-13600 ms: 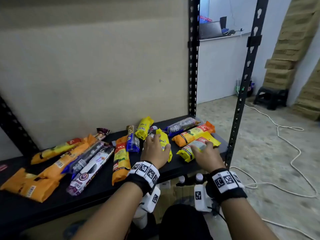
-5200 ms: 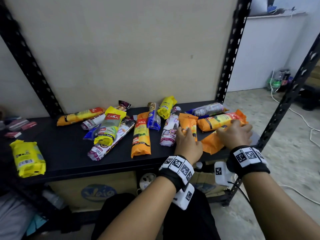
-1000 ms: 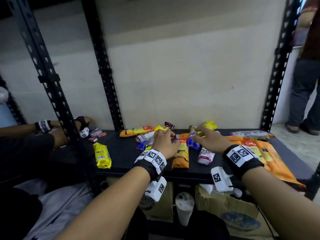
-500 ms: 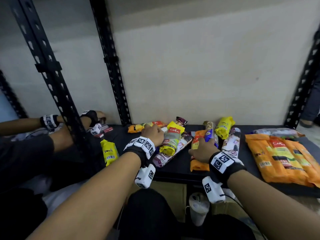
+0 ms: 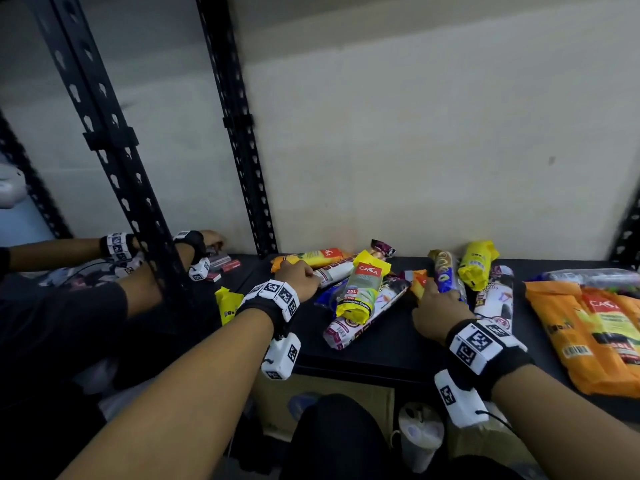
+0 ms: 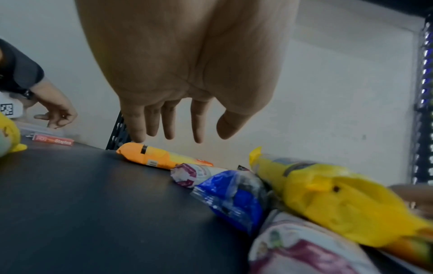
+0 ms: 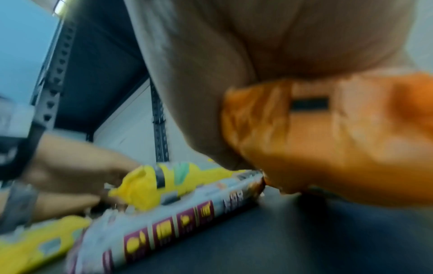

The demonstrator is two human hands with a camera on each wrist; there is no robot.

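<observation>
Orange pack [image 5: 419, 284] lies gripped under right hand [image 5: 438, 307]; left hand [image 5: 298, 277] hovers spread.

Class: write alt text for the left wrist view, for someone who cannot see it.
An open left hand, fingers straight, reaches down towards a long orange plastic packet on a black shelf. A blue plastic packet, a yellow plastic packet and a white-and-purple packet crowd the right foreground.

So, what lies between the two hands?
Head view: a yellow packet lying on a white-purple packet, between the left hand and the right hand gripping an orange packet.
</observation>
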